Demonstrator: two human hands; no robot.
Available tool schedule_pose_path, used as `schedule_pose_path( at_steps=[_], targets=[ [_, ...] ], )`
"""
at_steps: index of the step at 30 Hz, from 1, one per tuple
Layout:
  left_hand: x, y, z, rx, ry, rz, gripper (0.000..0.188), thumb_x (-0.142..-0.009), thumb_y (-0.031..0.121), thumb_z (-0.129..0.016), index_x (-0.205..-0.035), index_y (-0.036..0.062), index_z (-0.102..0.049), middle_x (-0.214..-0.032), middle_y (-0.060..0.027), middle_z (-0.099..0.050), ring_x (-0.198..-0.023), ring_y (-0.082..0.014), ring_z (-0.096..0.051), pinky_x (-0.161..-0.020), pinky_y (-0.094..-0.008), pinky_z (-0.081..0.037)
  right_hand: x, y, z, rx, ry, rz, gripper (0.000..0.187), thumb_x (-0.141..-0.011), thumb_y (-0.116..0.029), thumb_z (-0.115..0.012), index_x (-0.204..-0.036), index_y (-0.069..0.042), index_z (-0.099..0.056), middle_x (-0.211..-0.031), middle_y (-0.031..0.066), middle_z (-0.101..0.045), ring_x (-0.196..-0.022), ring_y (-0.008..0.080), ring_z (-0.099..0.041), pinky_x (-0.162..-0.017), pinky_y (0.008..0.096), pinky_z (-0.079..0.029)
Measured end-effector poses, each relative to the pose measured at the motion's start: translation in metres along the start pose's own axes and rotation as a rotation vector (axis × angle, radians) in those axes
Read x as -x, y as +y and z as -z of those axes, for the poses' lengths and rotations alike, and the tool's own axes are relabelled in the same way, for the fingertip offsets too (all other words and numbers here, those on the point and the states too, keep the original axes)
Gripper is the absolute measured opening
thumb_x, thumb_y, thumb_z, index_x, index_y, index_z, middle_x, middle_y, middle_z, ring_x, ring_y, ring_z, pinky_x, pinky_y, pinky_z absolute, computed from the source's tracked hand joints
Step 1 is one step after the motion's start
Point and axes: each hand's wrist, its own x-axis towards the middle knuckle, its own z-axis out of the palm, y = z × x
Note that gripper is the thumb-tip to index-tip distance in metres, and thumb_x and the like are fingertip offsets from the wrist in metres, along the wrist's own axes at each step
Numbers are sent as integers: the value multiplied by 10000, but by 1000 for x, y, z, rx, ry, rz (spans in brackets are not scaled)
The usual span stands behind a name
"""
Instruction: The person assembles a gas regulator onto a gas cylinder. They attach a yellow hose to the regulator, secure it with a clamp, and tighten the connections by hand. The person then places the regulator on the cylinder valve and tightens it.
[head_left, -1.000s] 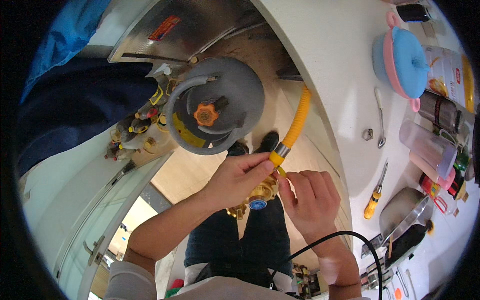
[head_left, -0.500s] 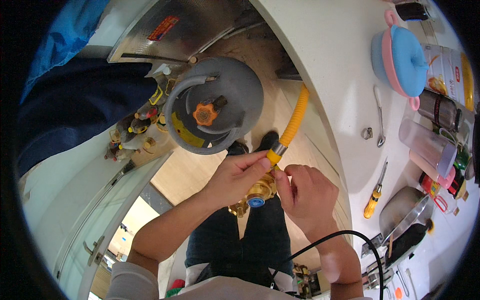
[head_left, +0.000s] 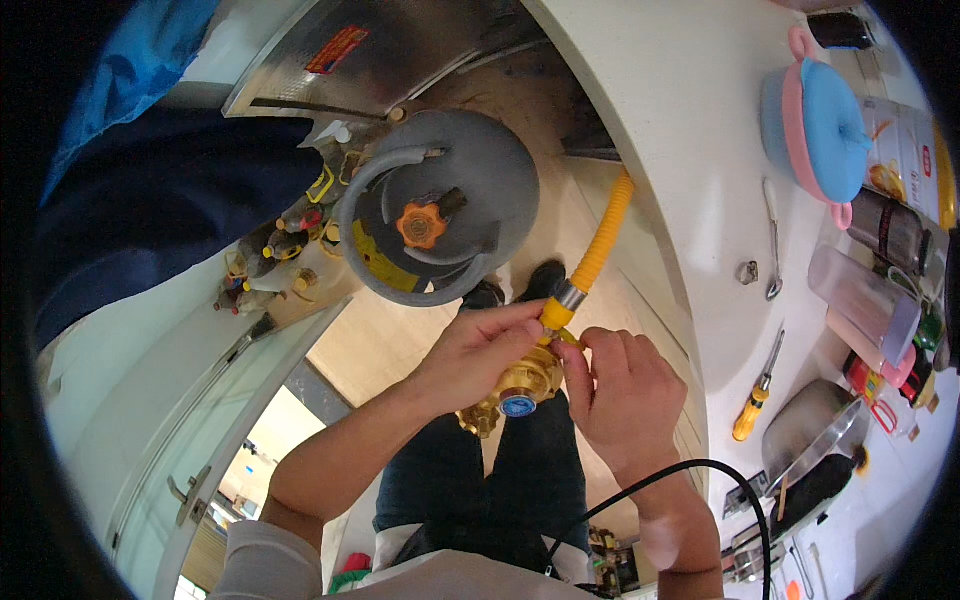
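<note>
A corrugated yellow gas hose [head_left: 602,232] with a metal sleeve meets a brass gas regulator [head_left: 530,374] with a blue round cap, above my legs. My left hand [head_left: 478,356] is closed round the joint, thumb and fingers at the hose's smooth yellow end. On the right side of the joint, my right hand [head_left: 632,400] pinches at a small yellow piece [head_left: 570,338] with thumb and forefinger; its exact shape is partly hidden. Beyond both hands stands a grey gas cylinder [head_left: 505,165] with an orange valve knob [head_left: 421,226], apart from the regulator.
On the white counter [head_left: 690,200] at right lie a hose clamp [head_left: 747,271], a spoon [head_left: 771,240] and a yellow-handled screwdriver [head_left: 758,385]. A blue lidded pot [head_left: 820,130] and a metal pan [head_left: 808,430] stand farther right. Several bottles [head_left: 285,243] line the left wall near a door [head_left: 215,455].
The view has shifted slightly, so the surroundings sit a little farther right. My left hand keeps its hold. My right fingers have moved slightly, and more of the small yellow piece shows.
</note>
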Motion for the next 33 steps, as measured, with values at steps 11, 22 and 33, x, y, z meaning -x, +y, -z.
schedule_pose_path(
  at_steps=[11, 22, 33],
  targets=[
    [-8, -12, 7, -67, -67, -83, 407, -1110, 186, -538, -1450, -35, -563, -1199, -101, -702, -1067, -103, -681, -893, -237, -575, 9, -2, -14, -165, -32, -126, 185, -980, -216, -717, -901, -79, -621, -649, 89, -607, -538, 254, -607, -496, 351, -466],
    [-11, -17, 9, -43, -94, -85, 399, -1109, 197, -547, -1440, -23, -581, -1170, -89, -713, -1030, -99, -690, -872, -234, -577, 2, -1, 0, -205, -176, -174, 266, -1022, -242, -643, -813, -80, -614, -657, 71, -581, -578, 260, -595, -524, 353, -462],
    [-12, -14, 8, -161, -88, -101, 400, -1120, 223, -519, -1445, -4, -577, -1139, -85, -715, -1024, -104, -699, -869, -242, -583, 4, 5, 0, -805, -381, -676, 349, -1070, -344, -574, -885, -55, -641, -637, 66, -518, -533, 133, -486, -491, 301, -390]
  ],
)
